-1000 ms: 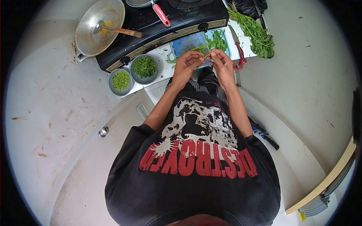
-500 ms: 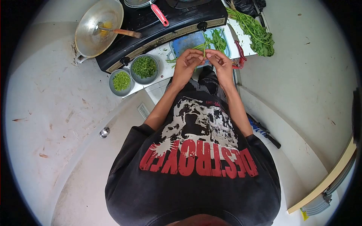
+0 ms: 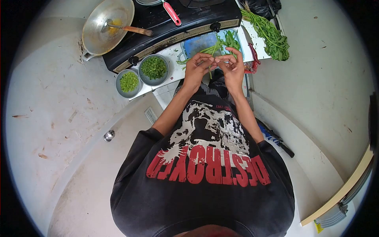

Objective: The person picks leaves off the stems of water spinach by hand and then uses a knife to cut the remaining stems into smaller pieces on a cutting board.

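Note:
My left hand (image 3: pixel 196 70) and my right hand (image 3: pixel 233 71) meet fingertip to fingertip over the front edge of the counter. Pinched between them is a thin green stem (image 3: pixel 210 73), its lower end hanging below the fingers. Just beyond lies a blue cutting board (image 3: pixel 196 43) in a light tray, with leafy greens (image 3: pixel 229 40) on its right side and cut stalks reaching left behind my left hand. A large bunch of leafy greens (image 3: pixel 272 39) lies farther right. Beside it is a knife with a red handle (image 3: pixel 253 53).
Two grey bowls of chopped greens stand at the left: darker leaves (image 3: pixel 154 68) and paler pieces (image 3: pixel 128 81). Behind is a black stove (image 3: pixel 158 43) with a wok (image 3: pixel 92 43) holding a wooden-handled spatula (image 3: pixel 136 30), and a red-handled pan (image 3: pixel 172 14).
My right hand's fingers have lifted and spread a little. More of the stem now hangs below my fingertips. The view has shifted slightly.

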### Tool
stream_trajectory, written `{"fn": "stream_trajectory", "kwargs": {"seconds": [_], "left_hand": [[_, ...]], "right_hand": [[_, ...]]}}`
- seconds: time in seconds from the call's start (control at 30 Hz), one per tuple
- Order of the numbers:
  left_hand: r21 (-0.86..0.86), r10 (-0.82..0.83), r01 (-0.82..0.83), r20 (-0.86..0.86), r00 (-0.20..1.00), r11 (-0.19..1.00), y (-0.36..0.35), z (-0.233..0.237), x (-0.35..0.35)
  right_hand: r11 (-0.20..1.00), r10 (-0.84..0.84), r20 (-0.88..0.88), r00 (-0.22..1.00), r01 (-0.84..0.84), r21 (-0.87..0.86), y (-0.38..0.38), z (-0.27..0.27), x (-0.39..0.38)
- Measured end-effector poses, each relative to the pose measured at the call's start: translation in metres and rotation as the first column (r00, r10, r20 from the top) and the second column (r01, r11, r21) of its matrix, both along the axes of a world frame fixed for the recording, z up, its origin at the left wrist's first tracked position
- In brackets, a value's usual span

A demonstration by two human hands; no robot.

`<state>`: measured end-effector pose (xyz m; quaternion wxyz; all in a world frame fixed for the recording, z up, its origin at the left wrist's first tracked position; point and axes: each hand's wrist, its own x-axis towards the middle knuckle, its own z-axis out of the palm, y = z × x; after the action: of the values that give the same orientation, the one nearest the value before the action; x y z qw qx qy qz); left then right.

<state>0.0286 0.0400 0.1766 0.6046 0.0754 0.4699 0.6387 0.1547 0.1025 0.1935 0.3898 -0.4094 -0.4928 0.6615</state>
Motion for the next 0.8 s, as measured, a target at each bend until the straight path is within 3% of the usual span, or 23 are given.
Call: {"fn": "stream_trajectory", "kwargs": {"seconds": [0.23, 0.43, 0.57, 0.67, 0.8], "left_hand": [[-0.079, 0.072, -0.048, 0.348, 0.935, 0.996, -0.004, -0.011, 0.003], [-0.149, 0.151, -0.091, 0.459, 0.876, 0.985, -0.008, -0.014, 0.011], [-0.089, 0.194, -0.173, 0.375, 0.907, 0.981, -0.014, -0.026, -0.001], [-0.096, 0.173, -0.157, 0.190, 0.966, 0.983, -0.015, -0.015, -0.010], [-0.072, 0.268, -0.260, 0.144, 0.953, 0.963, -0.019, -0.019, -0.011]], "right_hand": [[0.984, -0.034, 0.124, 0.992, 0.011, 0.180, -0.012, 0.001, 0.003], [0.963, -0.008, 0.123, 0.992, -0.026, 0.267, -0.011, -0.012, 0.010], [0.965, 0.020, 0.051, 0.999, -0.033, 0.259, -0.015, -0.009, 0.014], [0.980, -0.078, -0.021, 0.997, 0.080, 0.183, -0.007, 0.005, 0.015], [0.977, -0.153, -0.048, 0.987, 0.159, 0.143, 0.016, 0.010, 0.026]]}}
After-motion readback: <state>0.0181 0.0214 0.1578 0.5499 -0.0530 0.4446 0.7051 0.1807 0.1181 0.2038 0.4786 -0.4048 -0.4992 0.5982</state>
